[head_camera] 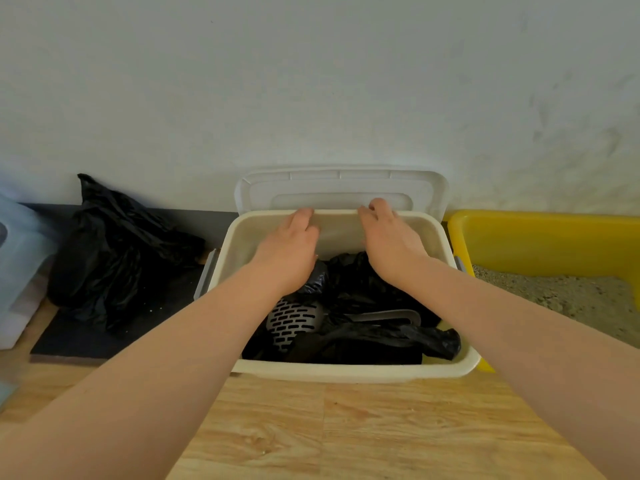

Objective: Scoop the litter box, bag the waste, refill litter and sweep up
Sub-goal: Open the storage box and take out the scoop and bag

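- Nearest you lies the light wood-grain floor (346, 427), bare up to the front rim of the cream rectangular plastic bin (346, 372).
- Inside that bin, below your wrists, sit crumpled black plastic bags (374, 299) and a grey slotted plastic litter scoop (291, 322), its handle pointing right under the bags.
- Your forearms run in from both lower corners and converge over the bin's open top.
- Your left hand (294, 251) lies palm down, its fingers (304, 216) bent over the bin's far rim and touching it.
- Your right hand (388, 237) mirrors it just beside, fingers (377, 206) curled over the same rim; whether either hand truly clamps the rim or only rests there, I cannot tell.
- Just beyond your fingertips the white plastic lid (341, 188) stands open against the pale wall (311, 81).
- Right of your right hand, touching the bin, is the yellow plastic litter box (540, 237) holding grey-tan litter (571, 296).
- Left of your left hand, apart from the bin, a loose black plastic sack (114, 254) sits on a dark mat (79, 341).
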